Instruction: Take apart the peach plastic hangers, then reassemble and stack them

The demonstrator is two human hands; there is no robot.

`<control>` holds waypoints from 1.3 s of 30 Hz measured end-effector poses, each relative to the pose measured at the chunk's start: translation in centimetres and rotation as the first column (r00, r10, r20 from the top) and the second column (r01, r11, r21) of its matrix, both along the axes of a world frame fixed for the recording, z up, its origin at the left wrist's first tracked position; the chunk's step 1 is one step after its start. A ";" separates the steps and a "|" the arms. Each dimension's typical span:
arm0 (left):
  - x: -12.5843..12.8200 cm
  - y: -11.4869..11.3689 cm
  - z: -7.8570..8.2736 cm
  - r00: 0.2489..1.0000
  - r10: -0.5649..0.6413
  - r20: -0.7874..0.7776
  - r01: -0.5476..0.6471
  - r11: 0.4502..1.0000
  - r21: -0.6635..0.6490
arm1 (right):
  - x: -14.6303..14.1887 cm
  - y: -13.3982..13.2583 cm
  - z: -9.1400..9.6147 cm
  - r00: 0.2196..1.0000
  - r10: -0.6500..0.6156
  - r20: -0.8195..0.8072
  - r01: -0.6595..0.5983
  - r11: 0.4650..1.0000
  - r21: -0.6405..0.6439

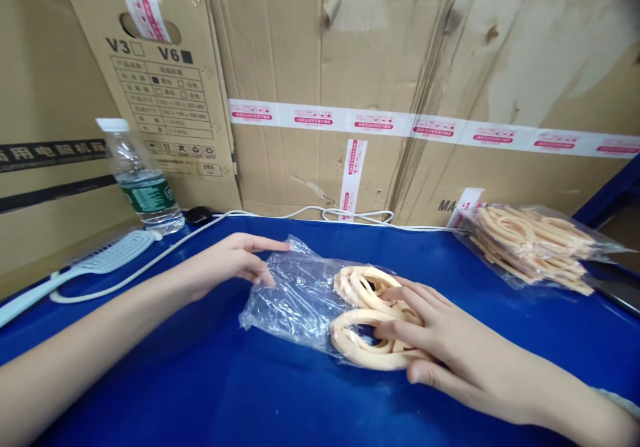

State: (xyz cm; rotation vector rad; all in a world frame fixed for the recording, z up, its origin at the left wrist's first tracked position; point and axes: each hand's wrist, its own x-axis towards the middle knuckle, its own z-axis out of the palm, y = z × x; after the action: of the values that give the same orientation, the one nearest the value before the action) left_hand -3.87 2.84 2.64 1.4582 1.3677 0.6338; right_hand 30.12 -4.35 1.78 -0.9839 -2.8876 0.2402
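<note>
On the blue surface lie several beige looped pieces (357, 352), flat and oval with open centres. A crinkled clear plastic bag (295, 300) stretches out to their left; whether they are wholly inside it I cannot tell. My right hand (445, 340) rests over the right part of the pieces, fingers spread across the loops and thumb along the near side, hiding their right ends. Above the bag's far left part is my left hand (235, 260), fingers apart, index finger stretched out and fingertips at or just over the plastic.
At the right lies another clear bag of beige pieces (535, 240), by a dark flat object (617, 294). A water bottle (145, 184), a pale hairbrush (113, 254), and a white cable (200, 224) are at the left. Cardboard boxes (310, 167) wall the back.
</note>
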 end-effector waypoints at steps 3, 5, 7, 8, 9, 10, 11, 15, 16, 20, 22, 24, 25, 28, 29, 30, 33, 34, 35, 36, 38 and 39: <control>-1.3 1.0 0.3 0.994 0.080 -0.078 -0.076 0.996 0.052 | 0.3 0.4 -0.3 1.000 -0.003 -0.008 0.003 1.000 0.024; -1.3 1.1 0.2 0.992 0.106 -0.062 -0.104 0.994 0.033 | 0.5 0.6 -0.5 1.000 0.001 -0.023 -0.001 0.999 0.033; -0.9 0.8 -0.2 0.996 0.084 -0.011 -0.084 0.996 0.005 | 0.6 0.7 -0.7 0.999 0.007 -0.033 -0.005 0.999 0.036; -0.5 0.6 -0.4 0.996 0.078 0.036 -0.078 0.997 -0.015 | 0.6 0.7 -0.7 0.999 0.008 -0.031 -0.007 0.999 0.039; -0.2 0.4 -0.6 0.994 0.081 0.072 -0.079 0.996 -0.034 | 0.6 0.7 -0.7 1.000 0.010 -0.027 -0.009 0.999 0.045; 0.1 0.1 -0.8 0.993 0.082 0.084 -0.077 0.995 -0.062 | 0.6 0.7 -0.7 1.000 0.015 -0.022 -0.014 0.999 0.052; 0.4 0.0 -1.0 0.993 0.078 0.090 -0.071 0.994 -0.080 | 0.5 0.7 -0.7 1.000 0.018 -0.016 -0.017 0.998 0.059; 1.0 -0.5 -1.5 0.995 0.048 0.092 -0.042 0.997 -0.067 | 0.3 0.6 -0.7 1.000 0.029 -0.010 -0.028 0.997 0.076; 1.1 -0.5 -1.5 0.993 0.050 0.104 -0.043 0.997 -0.066 | 0.3 0.6 -0.7 1.000 0.027 -0.014 -0.026 0.997 0.073; 1.1 -0.7 -1.2 0.986 0.072 0.152 -0.063 0.996 -0.068 | 0.1 0.3 -0.4 0.999 0.018 -0.036 -0.015 0.998 0.064; 0.9 -0.7 -0.9 0.983 0.091 0.158 -0.082 0.995 -0.059 | 0.0 0.2 -0.3 0.999 0.010 -0.042 -0.007 0.998 0.069; 0.6 -0.6 -0.4 0.982 0.121 0.146 -0.117 0.992 -0.034 | 0.1 0.1 -0.3 0.999 -0.002 -0.049 0.005 0.997 0.072; 0.3 -0.4 -0.2 0.980 0.144 0.136 -0.144 0.989 -0.013 | 0.1 0.1 -0.3 0.999 -0.010 -0.051 0.013 0.997 0.072; -1.1 0.6 0.4 0.962 0.254 0.096 -0.263 0.960 0.093 | 0.3 0.1 -0.6 0.998 -0.028 -0.057 0.032 0.997 0.070; -1.8 1.1 0.6 0.950 0.302 0.083 -0.311 0.940 0.141 | 0.4 0.2 -0.8 0.998 -0.033 -0.056 0.036 0.997 0.070; -2.6 1.6 0.7 0.933 0.354 0.069 -0.360 0.913 0.191 | 0.5 0.2 -0.9 0.998 -0.036 -0.054 0.040 0.996 0.074; -5.3 3.2 0.5 0.869 0.494 0.011 -0.468 0.815 0.341 | 0.8 0.2 -1.3 0.998 -0.051 -0.042 0.055 0.993 0.102; -6.1 3.7 0.3 0.842 0.539 -0.016 -0.488 0.774 0.402 | 0.8 0.1 -1.4 0.998 -0.052 -0.043 0.057 0.992 0.111; -6.8 4.1 0.1 0.812 0.581 -0.047 -0.495 0.730 0.471 | 0.8 0.1 -1.5 0.998 -0.051 -0.048 0.057 0.991 0.120; -7.4 4.4 -0.1 0.780 0.621 -0.077 -0.488 0.680 0.547 | 0.8 0.0 -1.5 0.997 -0.049 -0.056 0.056 0.990 0.131; -8.0 4.6 -0.5 0.727 0.674 -0.128 -0.417 0.582 0.699 | 0.6 -0.1 -1.5 0.996 -0.049 -0.076 0.060 0.985 0.159; -8.0 4.6 -0.6 0.712 0.684 -0.157 -0.357 0.546 0.758 | 0.6 -0.2 -1.4 0.995 -0.052 -0.083 0.066 0.982 0.176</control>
State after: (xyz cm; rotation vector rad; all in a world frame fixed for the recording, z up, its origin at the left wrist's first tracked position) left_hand -11.87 7.41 2.04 1.8256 2.1434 1.4065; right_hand 30.70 -4.51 0.34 -1.0027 -2.7469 0.0146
